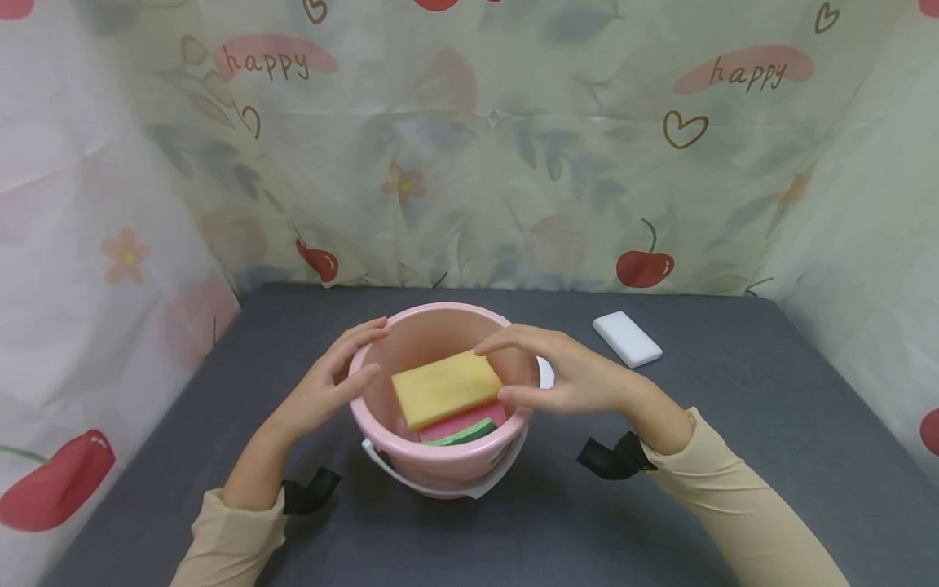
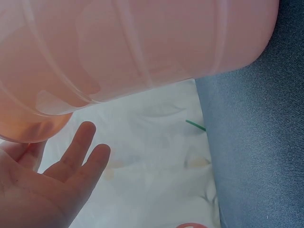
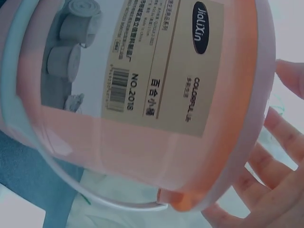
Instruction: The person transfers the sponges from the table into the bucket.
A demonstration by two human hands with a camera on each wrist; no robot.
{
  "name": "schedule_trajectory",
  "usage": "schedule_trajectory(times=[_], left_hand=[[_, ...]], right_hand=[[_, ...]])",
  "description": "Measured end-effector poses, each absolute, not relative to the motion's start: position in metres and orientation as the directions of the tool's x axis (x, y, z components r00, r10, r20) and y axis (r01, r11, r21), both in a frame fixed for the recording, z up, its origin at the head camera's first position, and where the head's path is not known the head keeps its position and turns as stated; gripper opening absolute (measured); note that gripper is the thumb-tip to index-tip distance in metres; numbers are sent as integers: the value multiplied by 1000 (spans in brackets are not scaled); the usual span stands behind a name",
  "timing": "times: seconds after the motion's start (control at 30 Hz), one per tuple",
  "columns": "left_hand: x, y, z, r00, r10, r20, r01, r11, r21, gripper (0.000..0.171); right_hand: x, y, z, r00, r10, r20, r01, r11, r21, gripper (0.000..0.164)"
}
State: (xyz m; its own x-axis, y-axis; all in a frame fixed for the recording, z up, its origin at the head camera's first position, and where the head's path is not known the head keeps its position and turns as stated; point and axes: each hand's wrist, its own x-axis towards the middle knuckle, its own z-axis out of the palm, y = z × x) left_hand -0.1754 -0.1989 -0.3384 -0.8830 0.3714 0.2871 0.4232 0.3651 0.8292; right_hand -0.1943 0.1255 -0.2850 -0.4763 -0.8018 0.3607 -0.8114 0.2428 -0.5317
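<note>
A pink bucket (image 1: 440, 448) stands upright between both hands. Inside lies a yellow sponge (image 1: 443, 390), tilted over a pink piece (image 1: 465, 421) with a dark green, striped edge. My left hand (image 1: 323, 383) rests at the left rim, thumb and fingertips reaching over it. In the left wrist view its outer fingers stretch out beside the bucket wall. My right hand (image 1: 561, 375) reaches over the right rim, its index fingertip and thumb right at two corners of the yellow sponge; its fingers look loosely spread in the right wrist view.
A white sponge-like block (image 1: 627, 338) lies on the dark grey tabletop (image 1: 557, 522), right of the bucket. The bucket's white handle (image 1: 477, 491) hangs down in front. Patterned cloth (image 1: 477, 163) encloses the back and sides. Black straps (image 1: 616, 456) stick out at both wrists.
</note>
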Motion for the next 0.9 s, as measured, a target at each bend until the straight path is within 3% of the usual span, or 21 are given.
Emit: schedule_trajectory(times=[0.47,0.9], left_hand=[[-175,-199,-339,-884,371,285,420,360,833,47],[-174,-198,-337,-885,372,281,414,353,839,46]], right_hand=[[-198,147,-287,-540,-724,428,-803,293,-518,40],[-226,181,-307,-750,-542,379,-639,447,-626,37]])
